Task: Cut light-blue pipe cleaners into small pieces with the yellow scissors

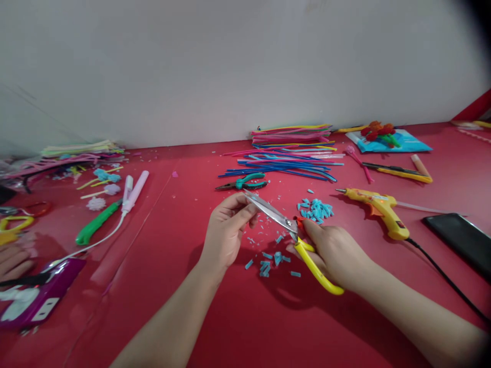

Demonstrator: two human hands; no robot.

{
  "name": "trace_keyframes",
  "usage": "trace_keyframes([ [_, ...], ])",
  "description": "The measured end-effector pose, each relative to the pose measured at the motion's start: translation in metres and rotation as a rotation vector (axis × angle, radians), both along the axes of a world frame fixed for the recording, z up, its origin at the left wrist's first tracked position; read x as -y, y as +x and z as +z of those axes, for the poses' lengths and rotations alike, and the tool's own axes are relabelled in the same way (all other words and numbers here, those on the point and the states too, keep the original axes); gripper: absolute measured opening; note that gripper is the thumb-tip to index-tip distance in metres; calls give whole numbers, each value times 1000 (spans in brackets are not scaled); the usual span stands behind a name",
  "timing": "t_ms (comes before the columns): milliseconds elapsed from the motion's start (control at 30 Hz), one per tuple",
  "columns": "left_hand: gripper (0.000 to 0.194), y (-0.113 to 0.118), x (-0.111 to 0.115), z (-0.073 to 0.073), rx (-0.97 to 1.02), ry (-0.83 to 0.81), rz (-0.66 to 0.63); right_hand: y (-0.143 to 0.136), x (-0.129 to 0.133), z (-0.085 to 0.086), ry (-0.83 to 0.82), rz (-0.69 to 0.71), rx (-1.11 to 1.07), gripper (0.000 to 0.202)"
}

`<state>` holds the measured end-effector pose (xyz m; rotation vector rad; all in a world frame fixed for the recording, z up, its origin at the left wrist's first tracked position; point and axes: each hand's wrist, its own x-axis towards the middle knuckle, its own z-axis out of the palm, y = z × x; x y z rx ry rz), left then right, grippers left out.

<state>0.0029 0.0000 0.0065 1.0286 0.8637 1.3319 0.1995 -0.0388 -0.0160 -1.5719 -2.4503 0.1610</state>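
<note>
My right hand [339, 255] grips a pair of scissors [272, 210] with a yellow and red handle, the blades pointing up and left. Fingers pinched together, my left hand [226, 227] is at the blade tips; whatever it holds is too small or hidden to make out. Below the blades lie loose light-blue cut pieces [265, 267] and fine scraps. A denser pile of small blue pieces [316, 209] sits just beyond my right hand. Teal-handled pliers [247, 181] rest behind my left hand.
Bundled pipe cleaners [291, 135] and blue stems [276, 167] lie along the wall. To the right are a corded yellow glue gun [378, 204], a cutter knife [399, 171] and a black phone [460, 243]. At left, another person's hand [13, 263] is near a purple power strip [57, 291].
</note>
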Motion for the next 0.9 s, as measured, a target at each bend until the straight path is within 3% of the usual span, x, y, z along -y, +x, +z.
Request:
trace_keyframes([
  [533, 6, -1, 0, -2, -6, 3, 7, 4, -3, -2, 60, -52, 61, 32],
  [900, 10, 0, 0, -2, 16, -49, 15, -4, 1, 4, 9, -53, 29, 34],
])
